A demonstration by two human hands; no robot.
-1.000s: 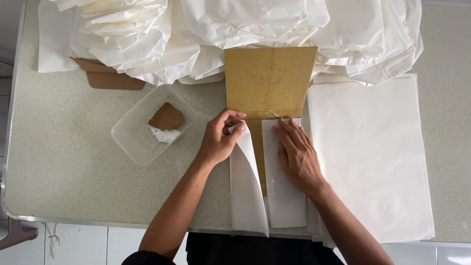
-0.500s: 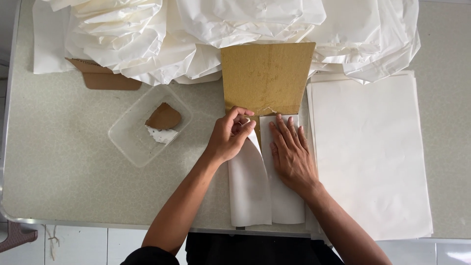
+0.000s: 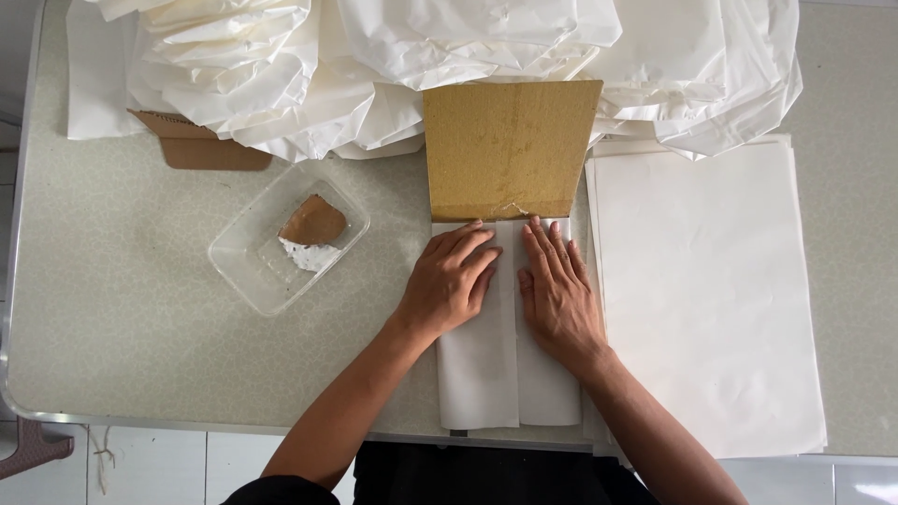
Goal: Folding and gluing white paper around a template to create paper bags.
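Both hands lie flat on a folded white paper (image 3: 510, 374) at the near edge of the table (image 3: 112, 318). Left hand (image 3: 449, 281) is open, palm down, fingers stretched out and slightly spread, pressing the left flap of the paper. Right hand (image 3: 558, 292) is the same: open, palm down, fingers together and pointing away, pressing the right flap. Neither hand grips anything. The two hands sit side by side, just apart, with the paper's centre seam running between them.

The folded paper is a narrow upright strip, its two flaps meeting in the middle. Its far end tucks under or meets a brown cardboard piece (image 3: 510, 150); cannot tell which. Fingertips of both hands reach almost to the cardboard's lower edge.

Just right of the folded paper, a stack of flat white sheets (image 3: 711, 299), touching or overlapping its edge. Left of the hands, well apart, a clear plastic tub (image 3: 245, 271) holding a brown lump (image 3: 313, 223) and some white stuff. Along the far side of the table, a big pile of crumpled white paper pieces (image 3: 374, 65). A second brown cardboard scrap (image 3: 201, 150) pokes out under that pile on the left.
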